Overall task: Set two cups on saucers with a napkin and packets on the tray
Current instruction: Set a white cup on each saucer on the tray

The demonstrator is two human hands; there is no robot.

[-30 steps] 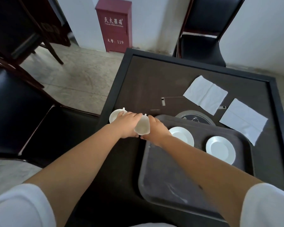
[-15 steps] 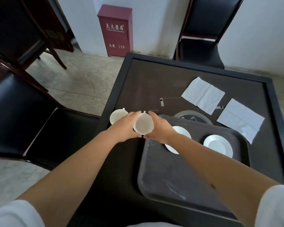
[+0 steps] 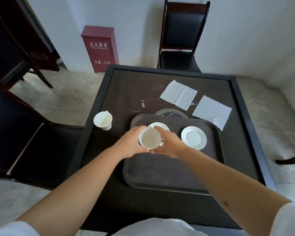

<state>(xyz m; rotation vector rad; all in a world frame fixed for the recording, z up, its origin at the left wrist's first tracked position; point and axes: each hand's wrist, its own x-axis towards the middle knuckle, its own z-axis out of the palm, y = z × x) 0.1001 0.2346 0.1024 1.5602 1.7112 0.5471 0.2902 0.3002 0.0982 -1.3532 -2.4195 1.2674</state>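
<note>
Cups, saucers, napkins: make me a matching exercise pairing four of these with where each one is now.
Things:
1. held cup
2. second cup
3. right saucer
4. napkins

Places:
A. bare, on the tray
B. flat on the table, beyond the tray
C. between both hands, over the tray
D. on the table, left of the tray

Pairs: 1-C, 2-D, 3-A, 4-B

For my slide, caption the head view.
Both hands hold a white cup over the left saucer on the tray.

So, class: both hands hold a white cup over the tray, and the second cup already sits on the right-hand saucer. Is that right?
Not quite. The head view shows the second cup on the table left of the tray; the right-hand saucer is empty.
</note>
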